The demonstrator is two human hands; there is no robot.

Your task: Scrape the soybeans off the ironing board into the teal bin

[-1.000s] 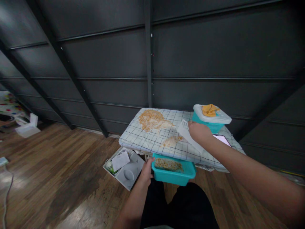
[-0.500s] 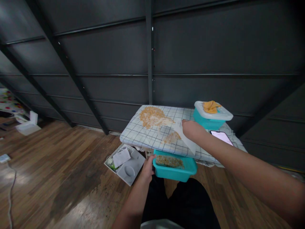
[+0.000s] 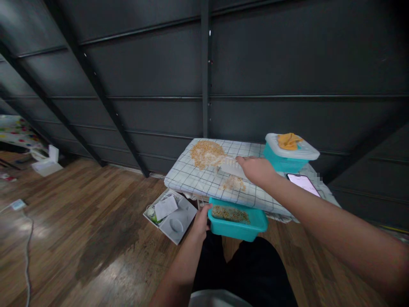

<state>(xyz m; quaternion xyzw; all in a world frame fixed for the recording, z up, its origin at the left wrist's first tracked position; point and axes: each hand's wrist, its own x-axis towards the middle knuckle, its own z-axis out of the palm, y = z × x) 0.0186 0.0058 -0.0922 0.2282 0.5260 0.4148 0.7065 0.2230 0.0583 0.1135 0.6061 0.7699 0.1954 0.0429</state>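
My left hand point(image 3: 201, 221) grips the left end of a turquoise plastic bin point(image 3: 238, 231), fingers outside and thumb by the rim. Mixed yellowish and greenish kernels point(image 3: 230, 214) lie inside the bin, which sits just below the table's front edge. In my right hand point(image 3: 257, 169) is a flat white sheet point(image 3: 232, 167), thin and stiff-looking; its exact kind is unclear. The sheet's far end touches the edge of a pile of yellow kernels point(image 3: 207, 153) dusted with pale powder. A smaller scatter of kernels point(image 3: 234, 183) lies nearer me, below the sheet.
A white checked cloth point(image 3: 182, 175) covers the table. At its right stand a lidded turquoise box point(image 3: 284, 162) with an orange cloth point(image 3: 289, 141) on top and a phone point(image 3: 303, 184). An open white box point(image 3: 172, 224) with packaging sits left of the bin. Behind rises a dark panelled wall point(image 3: 153, 76).
My right hand has swung the white sheet from slanting toward the front edge to pointing left at the big pile. My left hand still holds the bin. The view has shifted slightly.
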